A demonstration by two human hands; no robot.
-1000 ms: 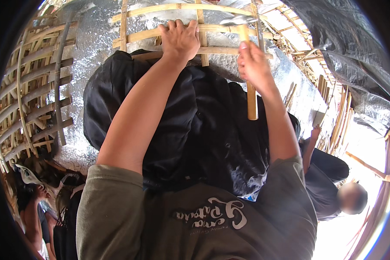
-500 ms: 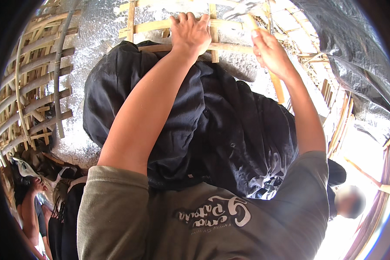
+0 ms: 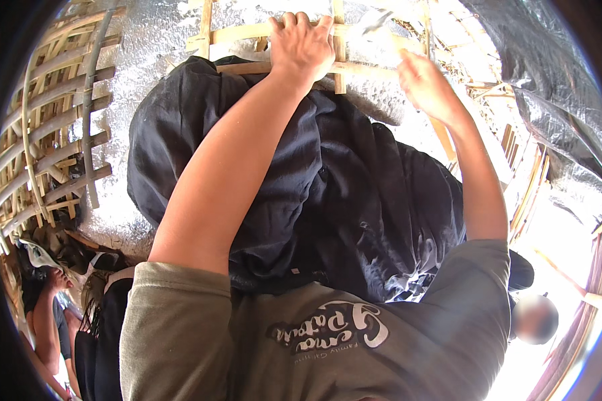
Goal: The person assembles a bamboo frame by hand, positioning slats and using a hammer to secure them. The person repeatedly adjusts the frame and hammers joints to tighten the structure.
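At the top of the head view, a lattice of pale bamboo slats lies on a silvery, crinkled sheet. My left hand grips it near a crossing, with the fingers curled over the upper slat. To its right, my right hand, blurred by motion, is closed round the wooden handle of a hammer. The blurred metal head is over the lattice at upper right; whether it touches a slat I cannot tell. The far end of the lattice is cut off by the picture's edge.
Dark cloth covers my lap against the lattice's near side. Another woven bamboo panel stands at left. Black plastic sheeting hangs at upper right. One person is at lower right, and another person's arm shows at lower left.
My right hand and the hammer have shifted slightly to the right and now look more blurred. My left hand keeps its grip on the lattice; the view has shifted a little.
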